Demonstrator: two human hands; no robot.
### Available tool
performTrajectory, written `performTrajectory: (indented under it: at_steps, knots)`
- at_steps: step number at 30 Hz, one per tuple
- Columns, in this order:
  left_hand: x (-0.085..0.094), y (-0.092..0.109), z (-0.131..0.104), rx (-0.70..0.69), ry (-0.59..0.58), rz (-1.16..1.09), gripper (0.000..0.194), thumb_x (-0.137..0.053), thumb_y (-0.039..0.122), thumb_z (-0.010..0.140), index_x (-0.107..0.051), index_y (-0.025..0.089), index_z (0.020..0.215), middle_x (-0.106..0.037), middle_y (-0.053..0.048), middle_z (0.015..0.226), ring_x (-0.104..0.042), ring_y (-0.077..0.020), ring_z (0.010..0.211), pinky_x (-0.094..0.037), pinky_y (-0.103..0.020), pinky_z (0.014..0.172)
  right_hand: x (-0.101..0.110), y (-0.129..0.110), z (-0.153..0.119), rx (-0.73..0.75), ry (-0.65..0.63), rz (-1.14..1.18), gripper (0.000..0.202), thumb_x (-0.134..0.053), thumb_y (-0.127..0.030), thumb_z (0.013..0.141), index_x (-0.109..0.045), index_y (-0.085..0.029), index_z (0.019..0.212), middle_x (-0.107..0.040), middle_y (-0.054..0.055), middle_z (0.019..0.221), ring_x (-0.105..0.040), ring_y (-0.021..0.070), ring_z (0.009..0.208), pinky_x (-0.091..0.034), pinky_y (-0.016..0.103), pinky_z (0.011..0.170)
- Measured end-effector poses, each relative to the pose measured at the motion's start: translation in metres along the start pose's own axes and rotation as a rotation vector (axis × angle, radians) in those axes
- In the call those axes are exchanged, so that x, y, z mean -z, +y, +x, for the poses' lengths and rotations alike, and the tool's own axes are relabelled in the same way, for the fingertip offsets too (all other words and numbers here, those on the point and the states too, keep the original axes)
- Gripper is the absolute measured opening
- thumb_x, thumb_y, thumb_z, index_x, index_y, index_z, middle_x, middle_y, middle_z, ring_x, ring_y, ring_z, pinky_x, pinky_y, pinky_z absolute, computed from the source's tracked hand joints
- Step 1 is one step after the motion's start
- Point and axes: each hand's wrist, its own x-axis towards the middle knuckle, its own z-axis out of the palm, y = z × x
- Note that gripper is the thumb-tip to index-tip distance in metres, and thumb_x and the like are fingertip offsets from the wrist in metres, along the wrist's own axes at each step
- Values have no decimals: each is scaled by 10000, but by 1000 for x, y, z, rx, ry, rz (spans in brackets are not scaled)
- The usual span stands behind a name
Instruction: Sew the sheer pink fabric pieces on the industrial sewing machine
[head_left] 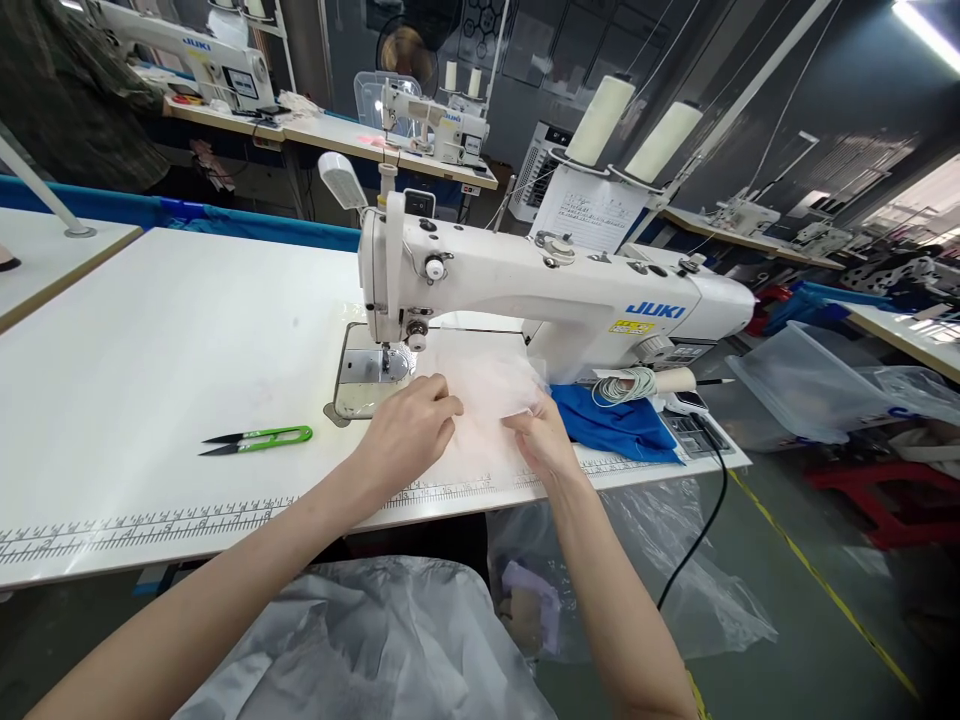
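Note:
A thin, pale pink sheer fabric point(480, 385) lies on the white table, just right of the sewing machine's needle plate point(360, 368). My left hand point(411, 432) rests at the fabric's left side, its fingers curled and pressed together on it. At the fabric's right edge, my right hand point(541, 437) pinches the cloth between thumb and fingers. The white JUKI sewing machine point(480, 270) stands behind both hands, with its needle over the plate. Green-handled thread snips point(274, 437) lie on the table to the left of my left hand.
Blue cloth point(619, 425), a coil of cord point(624, 386) and a thread cone point(673, 380) lie to the right. A printed ruler strip point(247, 516) runs along the front edge. Clear plastic bins point(810, 385) stand further right. Behind are more machines and a person's dark sleeve point(112, 60).

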Motion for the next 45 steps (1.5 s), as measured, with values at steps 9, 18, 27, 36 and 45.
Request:
performTrajectory:
  at_steps: [9,18,27,36,45]
  knots:
    - [14,23,46,75,74,-63,200,-413,135,903,-598,191,853,-660,-9,905,-597,-173,675,-389,-303,542,1,1,0,-43,49,10,478,-562,-132,517,-654,-247,972,-698,-29,840,-635,226,904,-503,334,770]
    - [9,13,71,-152,73,-344,443,-408,-8,838,-480,193,1227,-482,-74,1429,-534,-210,1251,-502,-367,971,3,-4,-3,-114,32,82,474,-590,-108,498,-645,-239,951,-726,34,989,-644,305,1033,-532,414,813]
    - [-15,0,51,-522,63,121,230,-451,94,950,-667,152,896,-603,-109,1343,-493,-254,1325,-393,-460,1114,3,-10,-4,-151,-11,145,523,-599,-78,495,-659,-245,987,-737,5,950,-632,309,1086,-529,406,860]
    - [-13,4,55,-305,46,-27,243,-415,126,963,-646,184,918,-730,-62,1032,-643,-223,1004,-440,-379,829,5,-18,-11,-163,-109,216,592,-682,-173,549,-647,-284,1130,-741,-3,1000,-627,295,1105,-517,421,901]
    - [-12,2,39,-2,181,-301,115,-503,144,904,-591,199,954,-716,-10,964,-668,-137,779,-495,-238,606,8,-11,-2,-159,-63,313,483,-611,-396,682,-659,-229,1133,-736,49,1041,-612,299,1142,-506,428,931]
